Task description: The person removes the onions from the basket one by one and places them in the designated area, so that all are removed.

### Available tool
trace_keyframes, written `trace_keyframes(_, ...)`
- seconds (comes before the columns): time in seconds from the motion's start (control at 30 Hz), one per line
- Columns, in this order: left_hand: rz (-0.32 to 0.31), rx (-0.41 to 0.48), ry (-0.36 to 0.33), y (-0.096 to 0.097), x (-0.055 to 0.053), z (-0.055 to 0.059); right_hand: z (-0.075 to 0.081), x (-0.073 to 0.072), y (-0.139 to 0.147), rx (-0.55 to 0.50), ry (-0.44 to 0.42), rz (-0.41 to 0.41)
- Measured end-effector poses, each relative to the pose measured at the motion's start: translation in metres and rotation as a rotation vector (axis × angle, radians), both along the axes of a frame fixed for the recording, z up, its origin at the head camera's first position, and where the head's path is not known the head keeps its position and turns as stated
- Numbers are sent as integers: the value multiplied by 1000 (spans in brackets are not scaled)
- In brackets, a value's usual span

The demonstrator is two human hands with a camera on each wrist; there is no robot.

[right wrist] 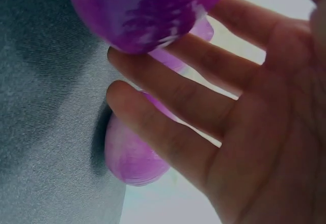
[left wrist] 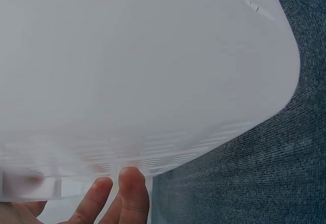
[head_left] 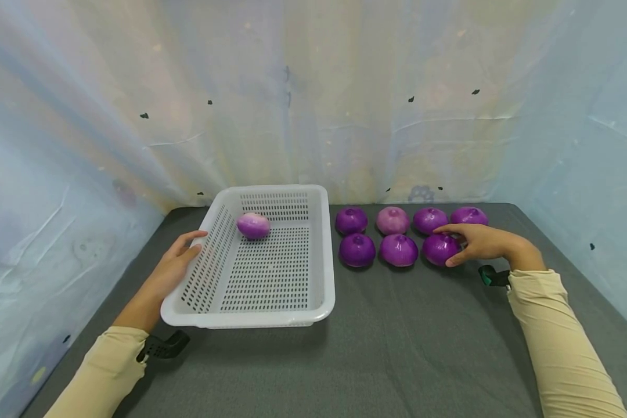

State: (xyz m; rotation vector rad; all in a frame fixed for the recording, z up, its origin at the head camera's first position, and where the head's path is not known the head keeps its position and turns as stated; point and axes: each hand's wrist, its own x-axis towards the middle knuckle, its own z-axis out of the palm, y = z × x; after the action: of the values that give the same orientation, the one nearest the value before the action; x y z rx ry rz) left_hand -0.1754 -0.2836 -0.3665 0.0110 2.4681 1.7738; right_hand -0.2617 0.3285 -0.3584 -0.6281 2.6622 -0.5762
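A white slotted plastic basket (head_left: 263, 321) stands at the left of the table, with one red onion (head_left: 253, 226) lying in its far left part. My left hand (head_left: 175, 264) is at the basket's left side. Its fingertips touch the outer wall in the left wrist view. Over at the right, my right hand (head_left: 480, 242) holds a red onion (head_left: 439, 249) at the near row's right end, thumb in front and fingers behind. That onion fills the top of the right wrist view. Its contact with the thumb tip is hidden there.
Several more red onions stand in two rows right of the basket, among them a paler one (head_left: 393, 220) and one at the far right corner (head_left: 469, 215), close behind my right hand. A dark grey cloth (head_left: 376, 360) covers the table. Pale curtains (head_left: 313, 104) hang behind and beside it.
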Motion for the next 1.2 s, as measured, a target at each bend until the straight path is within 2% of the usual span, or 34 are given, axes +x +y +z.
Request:
trace_keyframes(0.33, -1, 16, -21, -1, -2, -1, 1, 1, -2, -6, 20, -4)
trace_keyframes(0.5, -8, 34, -29, -3, -1, -2, 17, 11, -19, 32, 127, -2)
trace_keyframes(0.63, -9, 45, -37, -3, -1, -1, 38, 26, -51, 31, 202, 36)
trace_keyframes(0.77, -4, 23, -23, -3, -2, -2, 49, 40, -92, -32, 228, 145)
trace_keyframes(0.9, 9, 21, -20, -5, 0, -3, 57, 47, -141, -81, 227, 282)
trace_keyframes(0.97, 12, 26, -18, -4, 1, -4, 63, 48, -165, -97, 223, 344)
trace_keyframes(1.07, 24, 10, -6, -4, 0, -4, 69, 43, -200, -112, 215, 394)
trace_keyframes(1.2, 26, -14, 3, -2, -2, -3, 69, 31, -241, -171, 168, 407)
